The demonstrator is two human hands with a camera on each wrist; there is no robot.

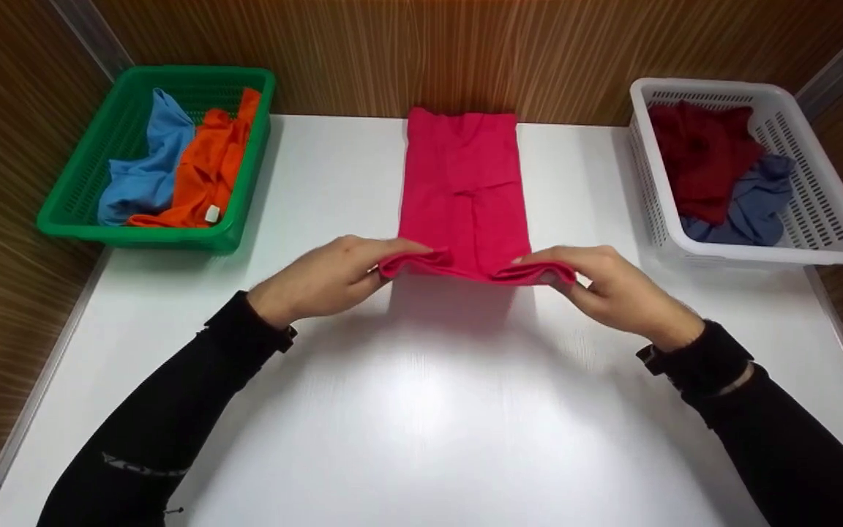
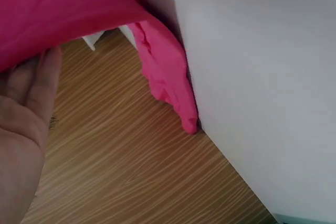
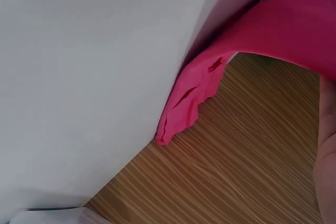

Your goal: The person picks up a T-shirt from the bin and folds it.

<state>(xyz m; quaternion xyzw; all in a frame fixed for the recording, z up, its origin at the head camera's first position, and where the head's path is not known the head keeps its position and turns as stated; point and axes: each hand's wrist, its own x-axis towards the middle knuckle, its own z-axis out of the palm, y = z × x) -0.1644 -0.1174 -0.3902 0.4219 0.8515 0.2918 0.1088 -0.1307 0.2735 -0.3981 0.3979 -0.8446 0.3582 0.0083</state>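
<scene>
A pinkish-red cloth garment, folded into a long narrow strip, lies on the white table with its far end by the wooden back wall. Its near end is raised off the surface. My left hand pinches the near left corner between thumb and fingers, while the near right corner is pinched by my right hand. In the left wrist view the garment arches up from the table above the fingers of my left hand. The right wrist view shows the same arch of garment, with part of my right hand at the edge.
At the back left stands a green basket holding a blue cloth and an orange cloth. A white basket at the back right contains a dark red cloth and a grey-blue cloth. Wood-grain walls border the table.
</scene>
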